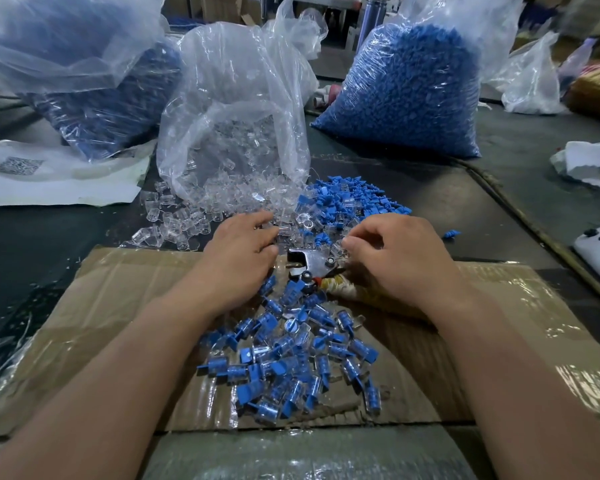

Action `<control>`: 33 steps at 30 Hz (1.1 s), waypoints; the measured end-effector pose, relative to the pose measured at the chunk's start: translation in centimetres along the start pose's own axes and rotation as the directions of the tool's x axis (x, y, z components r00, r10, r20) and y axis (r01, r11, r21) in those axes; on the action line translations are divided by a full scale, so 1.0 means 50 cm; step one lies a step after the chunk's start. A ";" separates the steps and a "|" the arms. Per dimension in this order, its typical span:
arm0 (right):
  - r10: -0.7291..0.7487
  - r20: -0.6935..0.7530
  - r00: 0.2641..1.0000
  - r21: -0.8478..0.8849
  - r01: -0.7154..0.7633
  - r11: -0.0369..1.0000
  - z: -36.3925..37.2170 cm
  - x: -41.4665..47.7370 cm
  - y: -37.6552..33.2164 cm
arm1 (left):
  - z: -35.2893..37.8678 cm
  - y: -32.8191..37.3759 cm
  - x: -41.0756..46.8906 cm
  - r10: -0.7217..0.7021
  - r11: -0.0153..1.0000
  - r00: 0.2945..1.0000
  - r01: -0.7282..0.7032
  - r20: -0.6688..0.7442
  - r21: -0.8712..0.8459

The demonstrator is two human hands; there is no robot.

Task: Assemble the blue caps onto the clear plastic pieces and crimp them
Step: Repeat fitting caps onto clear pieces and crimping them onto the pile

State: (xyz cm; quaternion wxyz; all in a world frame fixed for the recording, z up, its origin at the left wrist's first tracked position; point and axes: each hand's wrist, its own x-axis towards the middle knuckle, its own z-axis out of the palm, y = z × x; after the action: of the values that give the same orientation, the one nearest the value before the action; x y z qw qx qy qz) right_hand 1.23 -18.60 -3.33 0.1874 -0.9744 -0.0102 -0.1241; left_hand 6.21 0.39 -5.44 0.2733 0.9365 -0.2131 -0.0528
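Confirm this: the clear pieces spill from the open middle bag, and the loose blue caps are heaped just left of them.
Wrong side. In the head view the loose blue caps are heaped just right of the clear pieces, not left; those do spill from the open middle bag.

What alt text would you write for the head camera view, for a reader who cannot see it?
A person's left hand and right hand reach into loose clear plastic pieces and blue caps, with a metal crimping tool between the hands. Nearer the camera, a heap of assembled pieces lies on taped cardboard; large bags of parts stand behind.
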 end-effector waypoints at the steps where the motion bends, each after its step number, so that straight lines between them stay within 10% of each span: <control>1: 0.000 -0.025 1.000 0.003 0.000 1.000 0.004 0.001 -0.002 | 0.001 0.000 0.001 -0.012 1.000 1.000 0.012 -0.021 -0.015; 12: -0.085 0.283 0.955 0.036 0.078 0.996 0.040 0.022 -0.021 | -0.007 0.021 -0.018 -0.053 0.983 0.910 -0.026 -0.411 -0.184; 17: -0.064 0.161 0.985 0.005 0.064 0.998 0.040 0.021 -0.019 | -0.015 0.023 -0.024 -0.195 0.842 0.917 -0.025 -0.348 -0.538; 33: 0.019 0.144 0.989 0.046 -0.026 0.999 0.039 0.032 -0.004 | -0.018 0.031 -0.027 -0.179 0.767 0.942 -0.046 -0.282 -0.640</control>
State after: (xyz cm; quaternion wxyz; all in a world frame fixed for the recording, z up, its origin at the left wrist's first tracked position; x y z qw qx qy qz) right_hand 3.25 -17.74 -4.61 0.2106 -0.9761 -0.0155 -0.0515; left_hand 4.63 0.23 -3.86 0.6039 0.7903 -0.1001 0.0243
